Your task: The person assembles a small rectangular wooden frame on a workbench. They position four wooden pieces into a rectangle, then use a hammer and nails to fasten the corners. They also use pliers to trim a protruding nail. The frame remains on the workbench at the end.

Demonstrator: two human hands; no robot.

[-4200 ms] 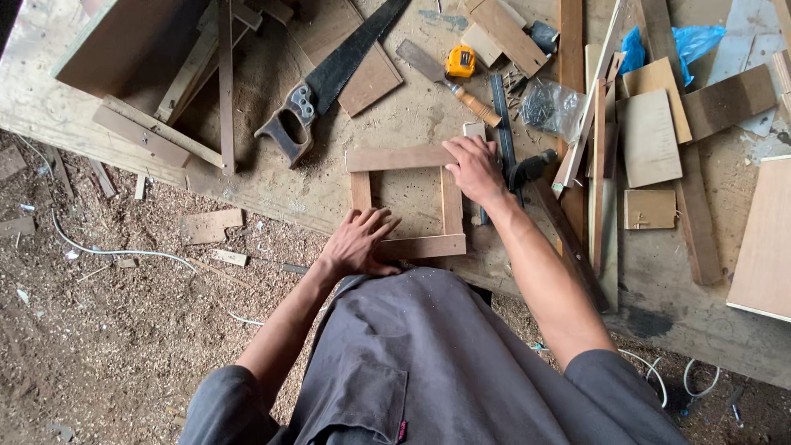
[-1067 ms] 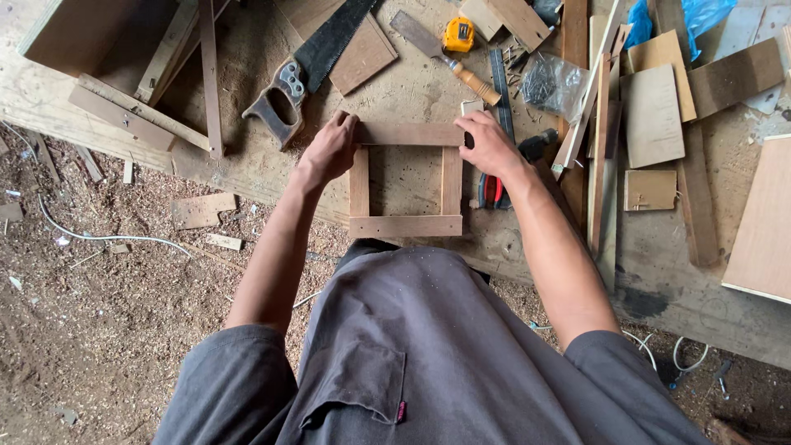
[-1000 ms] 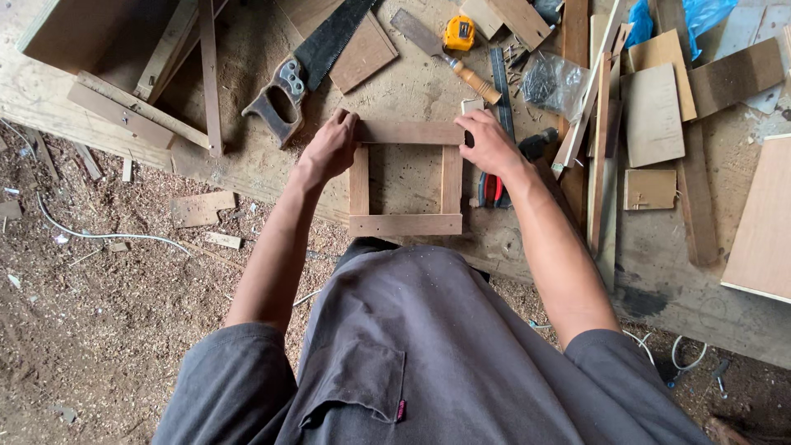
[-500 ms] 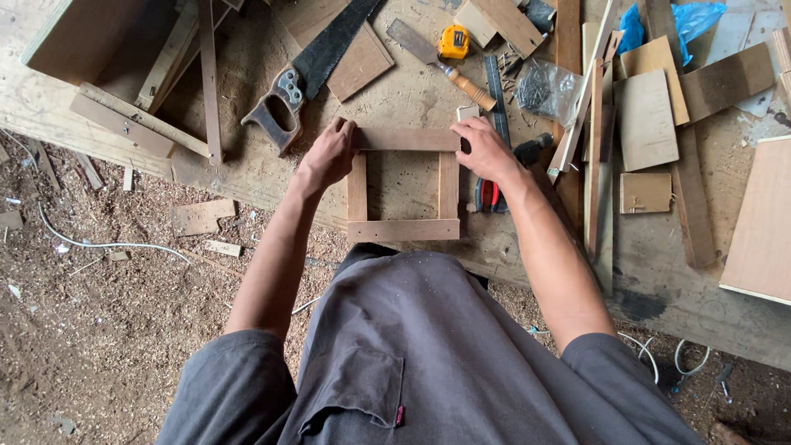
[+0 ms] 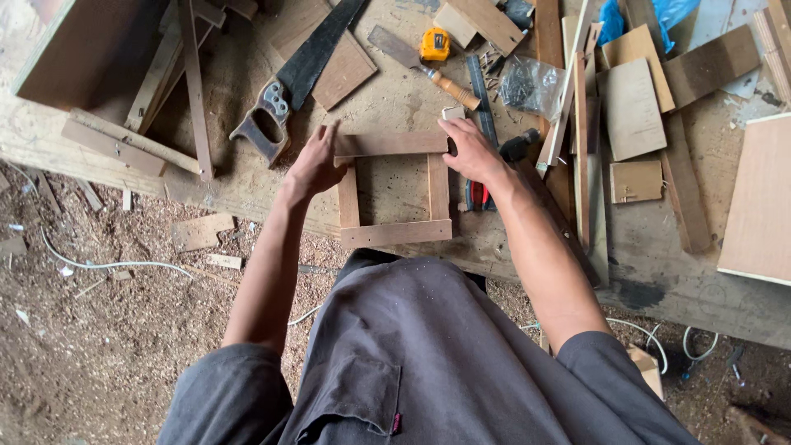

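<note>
A small square wooden frame (image 5: 395, 232) made of flat slats lies on the worn workbench (image 5: 651, 255). My left hand (image 5: 317, 161) rests flat against the frame's far left corner, fingers spread. On the far right corner, my right hand (image 5: 470, 148) presses on the top slat (image 5: 391, 144). Neither hand is wrapped around anything.
A hand saw (image 5: 288, 86) lies to the far left of the frame. Beyond it are a chisel with a wooden handle (image 5: 428, 70) and a yellow tape measure (image 5: 434, 43). Red-handled pliers (image 5: 476, 194) sit by my right wrist. Boards and offcuts (image 5: 630, 107) crowd the right side.
About four seconds ago my left hand was on the frame's near left corner; it has moved to the far left corner. Over the last second both hands stay at the top slat.
</note>
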